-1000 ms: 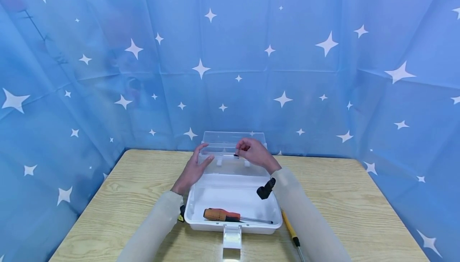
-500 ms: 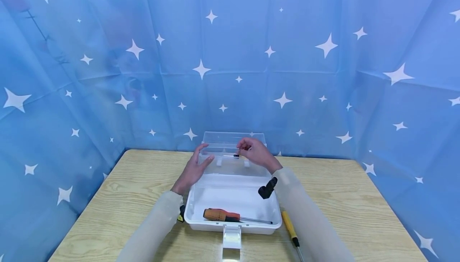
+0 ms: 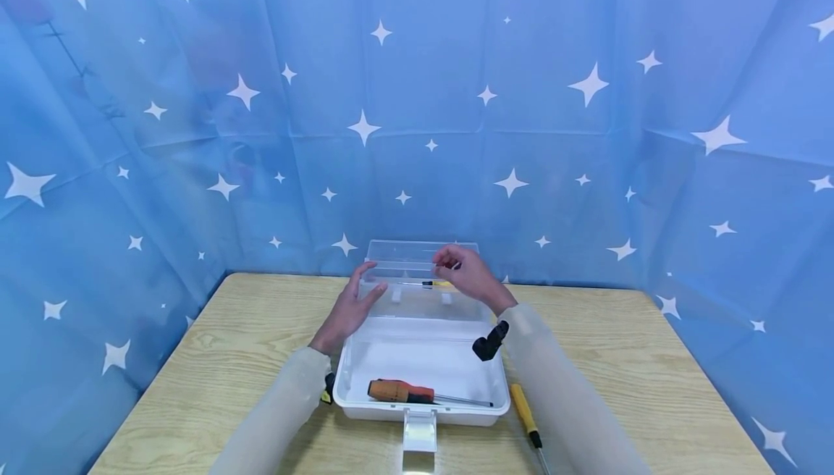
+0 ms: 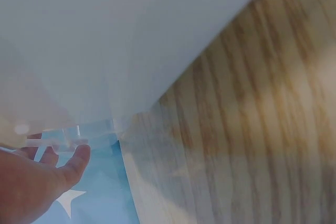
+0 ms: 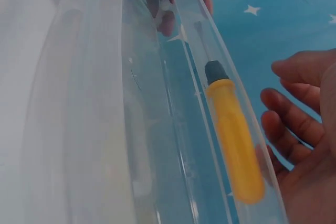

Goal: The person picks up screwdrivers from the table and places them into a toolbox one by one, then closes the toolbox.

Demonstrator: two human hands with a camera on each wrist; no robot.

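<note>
glossy clear plastic lid (image 3: 417, 308), smooth plastic screwdriver handle (image 5: 236, 142), plastic box (image 3: 417, 358), wood-grained table (image 3: 260, 345), seemingly cloth backdrop (image 3: 430, 62)

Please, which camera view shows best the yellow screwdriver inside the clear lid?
The right wrist view: the yellow screwdriver appears large there, with handle, dark collar and thin shaft visible through the clear lid. The head view shows it small, the handle partly behind the right hand. The left wrist view does not show it.

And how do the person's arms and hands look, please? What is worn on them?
The sleeves are long and whitish, reaching the wrists. The left hand and right hand wear no gloves. A small black device sits at the right wrist, without visible cable.
</note>
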